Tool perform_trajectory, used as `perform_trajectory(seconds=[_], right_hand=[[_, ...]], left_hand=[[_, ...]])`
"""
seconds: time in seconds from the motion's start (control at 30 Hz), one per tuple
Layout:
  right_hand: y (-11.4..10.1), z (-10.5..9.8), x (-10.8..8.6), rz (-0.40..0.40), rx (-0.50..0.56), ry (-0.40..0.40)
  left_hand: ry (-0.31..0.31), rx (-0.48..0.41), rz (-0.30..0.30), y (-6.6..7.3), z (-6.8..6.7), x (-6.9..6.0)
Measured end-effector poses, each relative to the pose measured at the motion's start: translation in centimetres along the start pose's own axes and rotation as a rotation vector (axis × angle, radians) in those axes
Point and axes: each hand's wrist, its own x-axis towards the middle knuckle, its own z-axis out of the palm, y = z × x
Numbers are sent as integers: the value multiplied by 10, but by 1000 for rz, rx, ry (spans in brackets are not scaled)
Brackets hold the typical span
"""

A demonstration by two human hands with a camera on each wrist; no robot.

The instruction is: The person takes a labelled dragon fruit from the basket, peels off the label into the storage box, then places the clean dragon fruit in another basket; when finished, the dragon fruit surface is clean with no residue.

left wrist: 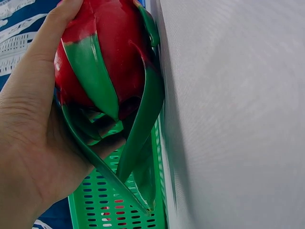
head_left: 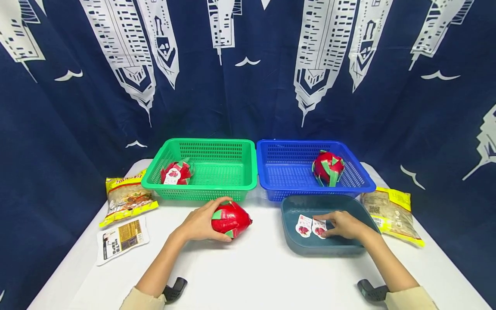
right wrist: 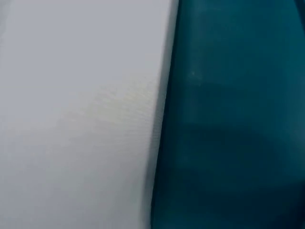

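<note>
My left hand (head_left: pixel 203 221) grips a glossy red dragon fruit (head_left: pixel 232 218) with green leaf scales, low over the white table; in the left wrist view the dragon fruit (left wrist: pixel 121 52) fills the palm. My right hand (head_left: pixel 342 224) reaches into a dark teal tray (head_left: pixel 288 241), thumb and forefinger at opposite edges of a white sticker (head_left: pixel 319 228) printed with a dragon fruit. Beside it lies a similar sticker (head_left: pixel 304 226). The right wrist view shows only the tray (right wrist: pixel 233 114) and the table, not the hand.
Behind the hands, a green basket (head_left: pixel 211 187) holds a dragon fruit (head_left: pixel 184 171) bearing a sticker (head_left: pixel 172 176). A blue basket (head_left: pixel 315 189) beside it holds another dragon fruit (head_left: pixel 327 167). Yellow-edged bags (head_left: pixel 129 196) flank the baskets, and a flat white packet (head_left: pixel 122 240) lies left.
</note>
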Motion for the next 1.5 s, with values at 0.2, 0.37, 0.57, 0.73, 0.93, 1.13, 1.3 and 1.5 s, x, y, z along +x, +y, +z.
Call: perform_trajectory(seconds=[0.2,0.37,0.57,0.73,0.93,1.13,1.3,1.5], right_hand=[[5,1,-1,8,41,-22],[9,2,-1,-4,75,-21],[7,2,-1,-5,74,-21],[-10,-10,-8,13,46,-25],[-26,-51,-17,-49,34,150],[-15,-95,-15,43,-82,506],[20,-105,-9,193,-34,376],[56,-92,-4,271,49,219]], left_hand=[[-11,-14,-15,1,0,0],[-8,-10,-20,2,-1,0],[-9,-11,-23,1,-2,0],[-60,-43,-57,5,-4,0],[-135,-104,-86,13,-10,-1],[-144,-104,-137,22,-13,-1],[-162,-94,-122,22,-15,0],[-326,-287,-44,11,-30,3]])
